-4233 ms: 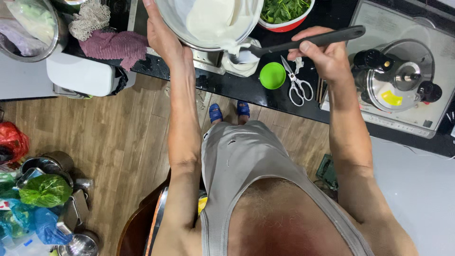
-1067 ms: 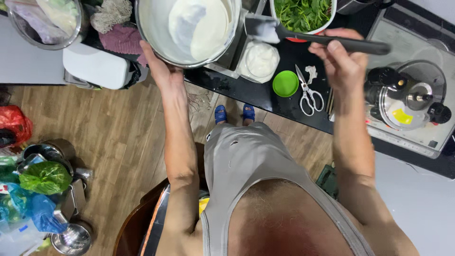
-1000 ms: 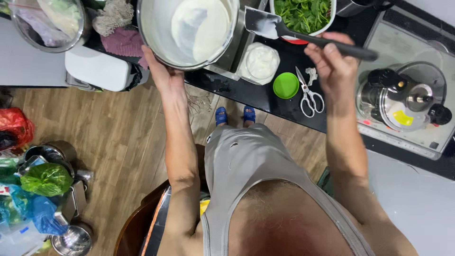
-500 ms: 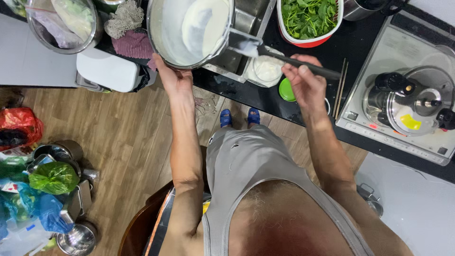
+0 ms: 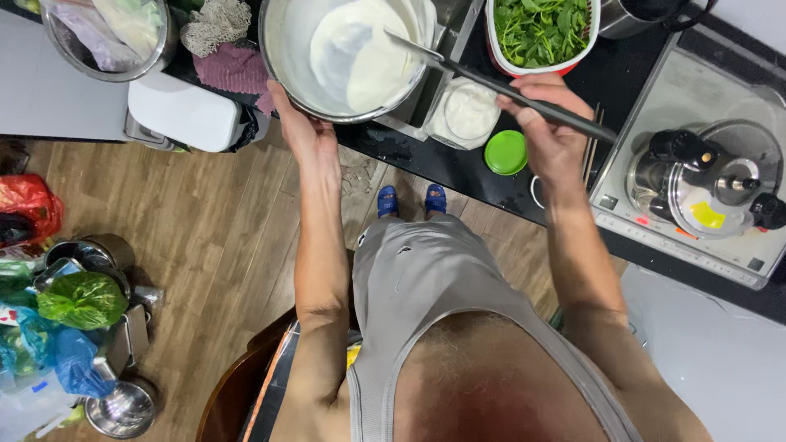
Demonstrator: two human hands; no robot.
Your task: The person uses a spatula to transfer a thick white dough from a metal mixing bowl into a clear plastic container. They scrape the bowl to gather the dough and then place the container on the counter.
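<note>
Since half a second ago, the spatula [image 5: 491, 84] blade has moved into the steel bowl [image 5: 282, 57] at top centre; right hand [image 5: 550, 135] clenches its handle, left hand [image 5: 304, 129] grips the bowl's rim.

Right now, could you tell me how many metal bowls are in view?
3: one tilted in the left hand, one at the counter's far left, one on the floor. More may be hidden.

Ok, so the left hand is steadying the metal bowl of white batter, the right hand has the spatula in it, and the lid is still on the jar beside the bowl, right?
Not quite. The head view shows the jar open, white inside, its green lid lying off it on the black counter. The rest holds: the left hand steadies the metal bowl, and the right hand holds the spatula in the batter.
</note>
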